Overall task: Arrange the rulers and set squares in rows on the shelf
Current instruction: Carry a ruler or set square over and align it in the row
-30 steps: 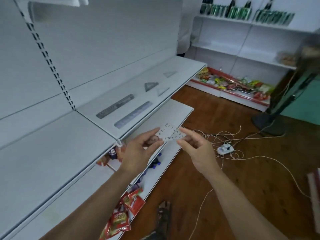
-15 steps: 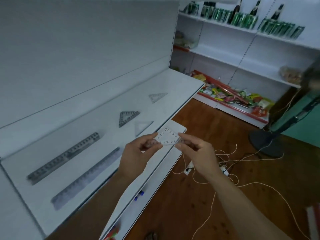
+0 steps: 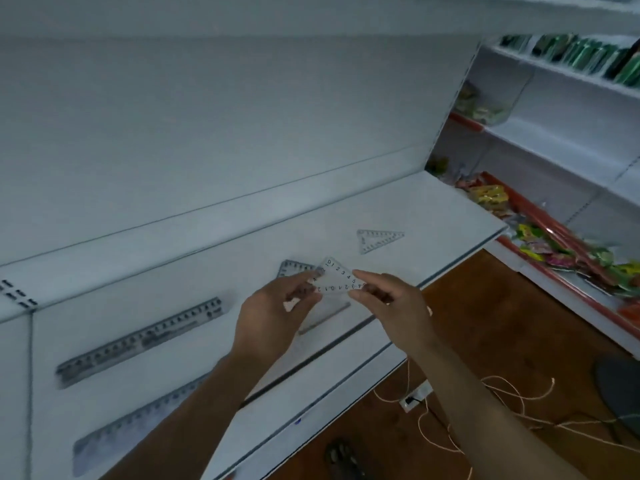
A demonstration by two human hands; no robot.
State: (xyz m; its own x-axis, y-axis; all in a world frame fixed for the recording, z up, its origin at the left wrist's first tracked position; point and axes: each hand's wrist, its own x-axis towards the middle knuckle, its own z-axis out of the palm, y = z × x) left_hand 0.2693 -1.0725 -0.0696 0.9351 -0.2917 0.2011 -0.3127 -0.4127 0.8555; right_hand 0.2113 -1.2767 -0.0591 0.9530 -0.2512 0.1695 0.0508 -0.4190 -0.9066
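Two hands pinch clear set square (image 3: 337, 277) over shelf (image 3: 433, 209) front: left hand (image 3: 273, 313) fingers curled on left corner, right hand (image 3: 388, 299) fingertips on right corner. At left lie back ruler (image 3: 142, 341), front ruler (image 3: 131, 424); far set square (image 3: 377, 239) lies flat beyond.

white shelf (image 3: 398, 209), clear black-numbered set square (image 3: 337, 280)
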